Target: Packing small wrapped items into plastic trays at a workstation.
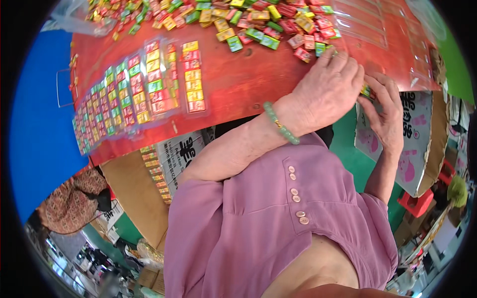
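My left hand (332, 75), with a green bead bracelet on its wrist, reaches across to the right at the edge of a pile of small coloured packs (261, 30). Its fingers are bent down; whatever they hold is hidden under them. Close beside it, at the table's near edge, my right hand (385, 111) curls its fingers and thumb around a few small green and yellow packs (366, 91), mostly covered by the fingers. To the left, a clear plastic tray (194, 74) filled with a column of such packs lies apart from a row of similar filled trays (124, 94).
Clear trays (360, 20) lie on the red table (233, 84) at the far right. Plastic bags (82, 20) sit at the far left corner. Below the near edge stand an open carton (134, 184) holding filled trays and a printed carton (407, 144). A red stool (416, 202) is at right.
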Tool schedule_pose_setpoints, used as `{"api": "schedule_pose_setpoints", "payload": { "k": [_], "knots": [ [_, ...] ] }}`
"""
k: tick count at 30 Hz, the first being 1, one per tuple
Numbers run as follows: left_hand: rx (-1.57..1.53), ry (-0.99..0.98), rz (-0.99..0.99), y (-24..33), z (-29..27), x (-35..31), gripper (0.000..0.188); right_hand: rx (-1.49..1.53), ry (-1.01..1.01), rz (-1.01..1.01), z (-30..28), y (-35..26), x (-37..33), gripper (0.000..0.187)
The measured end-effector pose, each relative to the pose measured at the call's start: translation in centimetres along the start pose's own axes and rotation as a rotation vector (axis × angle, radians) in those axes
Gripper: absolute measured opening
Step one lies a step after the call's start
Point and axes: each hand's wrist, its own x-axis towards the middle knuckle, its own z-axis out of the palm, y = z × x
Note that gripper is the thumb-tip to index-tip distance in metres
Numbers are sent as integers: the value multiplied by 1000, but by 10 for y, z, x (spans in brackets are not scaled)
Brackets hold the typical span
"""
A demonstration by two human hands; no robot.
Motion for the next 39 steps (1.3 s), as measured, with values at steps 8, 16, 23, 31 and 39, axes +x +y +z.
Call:
{"api": "schedule_pose_setpoints", "payload": {
  "k": [8,16,23,31,39],
  "knots": [
    [-62,-102,-145,-1,-59,-22,44,141,-42,-92,3,-32,30,50],
    [140,-104,-349,-12,-113,-62,50,1026,-59,346,54,-83,65,60],
    [233,-57,-489,-8,-145,-89,62,1266,-63,346,96,-106,118,45],
    [163,-6,-473,5,-167,-111,52,1073,-588,252,113,-145,190,39],
    [104,-97,-530,-1,-160,-130,48,550,-423,-73,138,-161,209,42]
  ]
}}
